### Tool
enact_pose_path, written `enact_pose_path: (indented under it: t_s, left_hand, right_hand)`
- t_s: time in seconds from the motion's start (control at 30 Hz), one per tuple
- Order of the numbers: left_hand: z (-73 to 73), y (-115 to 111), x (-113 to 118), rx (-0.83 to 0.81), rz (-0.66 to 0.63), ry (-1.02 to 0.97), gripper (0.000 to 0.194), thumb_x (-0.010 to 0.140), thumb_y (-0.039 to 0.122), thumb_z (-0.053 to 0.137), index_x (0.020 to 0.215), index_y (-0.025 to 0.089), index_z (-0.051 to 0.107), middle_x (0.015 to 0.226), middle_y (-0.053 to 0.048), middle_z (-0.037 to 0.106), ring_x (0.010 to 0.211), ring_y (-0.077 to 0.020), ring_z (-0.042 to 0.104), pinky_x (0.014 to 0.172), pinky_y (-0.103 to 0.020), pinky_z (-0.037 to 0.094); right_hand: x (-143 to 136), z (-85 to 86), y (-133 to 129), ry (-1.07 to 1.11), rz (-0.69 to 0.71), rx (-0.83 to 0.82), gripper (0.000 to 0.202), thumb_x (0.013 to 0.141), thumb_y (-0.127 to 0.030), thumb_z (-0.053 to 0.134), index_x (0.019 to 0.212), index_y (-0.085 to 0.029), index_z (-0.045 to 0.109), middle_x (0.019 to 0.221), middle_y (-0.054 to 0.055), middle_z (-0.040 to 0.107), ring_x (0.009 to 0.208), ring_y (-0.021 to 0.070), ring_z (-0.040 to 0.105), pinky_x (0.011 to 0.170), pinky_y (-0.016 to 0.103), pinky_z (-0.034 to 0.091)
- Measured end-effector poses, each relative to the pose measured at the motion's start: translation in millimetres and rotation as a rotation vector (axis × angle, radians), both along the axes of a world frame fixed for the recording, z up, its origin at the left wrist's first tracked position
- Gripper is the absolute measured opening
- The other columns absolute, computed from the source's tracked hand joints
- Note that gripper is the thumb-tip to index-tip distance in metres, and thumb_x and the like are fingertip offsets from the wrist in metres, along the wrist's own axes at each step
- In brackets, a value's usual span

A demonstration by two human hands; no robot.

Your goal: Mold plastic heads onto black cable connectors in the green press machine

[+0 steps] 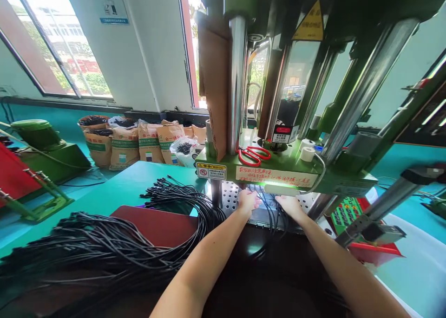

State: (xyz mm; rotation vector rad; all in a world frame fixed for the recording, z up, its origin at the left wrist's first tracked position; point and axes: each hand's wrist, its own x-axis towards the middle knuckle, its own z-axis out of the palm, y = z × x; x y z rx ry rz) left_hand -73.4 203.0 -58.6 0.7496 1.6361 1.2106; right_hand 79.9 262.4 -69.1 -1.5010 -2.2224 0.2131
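Both hands reach in under the green plate of a press, at a metal mould (262, 203) where several black cables (272, 211) run out toward me. My left hand (248, 202) is at the mould's left side, fingers curled inward beside the cables; what they hold is too small to make out. On the other side of the cables, my right hand (289, 204) lies close to them, its fingers partly hidden and blurred below a pale bar (281, 189). The far ends of the cables are hidden under the press.
Bundles of black cables (118, 239) cover the left bench, partly over a dark red board (153, 225). Red-handled scissors (254, 155) lie on the press plate (226, 162). Steel columns (238, 86) flank the work area. A green button panel (348, 218) stands at right.
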Motion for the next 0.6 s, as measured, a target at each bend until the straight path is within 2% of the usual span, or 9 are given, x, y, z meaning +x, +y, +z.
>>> enact_pose_path:
  t_s: [0.1,0.23,0.43,0.6]
  left_hand:
    - [1.2,-0.7,-4.8,0.013,0.031,0.28,0.02,0.078,0.017,0.05,0.097,0.014,0.052,0.078,-0.008,0.062,0.076,-0.0189,0.063,0.067,-0.029,0.048]
    - [0.1,-7.9,-12.2,0.063,0.007,0.638,0.028,0.073,0.013,0.052,0.1,0.016,0.057,0.096,-0.01,0.063,0.102,-0.0235,0.055,0.089,-0.034,0.039]
    - [-5.6,-9.5,-15.5,0.056,-0.1,0.914,0.026,0.078,0.014,0.044,0.099,0.016,0.059,0.093,-0.009,0.065,0.096,-0.0206,0.057,0.088,-0.031,0.038]
    - [5.2,-2.7,-12.6,0.016,-0.076,1.011,0.026,0.082,0.022,0.041,0.097,0.016,0.062,0.092,-0.012,0.064,0.096,-0.0248,0.057,0.085,-0.035,0.039]
  right_hand:
    - [2.1,-0.2,1.4,-0.094,-0.043,-0.034,0.02,0.078,-0.017,0.052,0.063,-0.013,0.065,0.062,0.004,0.064,0.063,0.0145,0.059,0.062,0.026,0.043]
    - [1.2,2.5,0.4,-0.172,-0.059,-0.003,0.021,0.076,-0.015,0.047,0.08,-0.013,0.068,0.079,0.011,0.068,0.076,0.0186,0.062,0.068,0.027,0.042]
    - [-3.2,6.5,-2.6,-0.234,-0.018,0.045,0.028,0.076,-0.014,0.043,0.087,-0.013,0.069,0.089,0.013,0.069,0.087,0.0239,0.062,0.074,0.028,0.042]
    - [-5.2,16.2,-4.2,-0.255,0.065,0.074,0.029,0.083,-0.016,0.04,0.093,-0.017,0.068,0.096,0.01,0.068,0.091,0.0229,0.061,0.079,0.03,0.042]
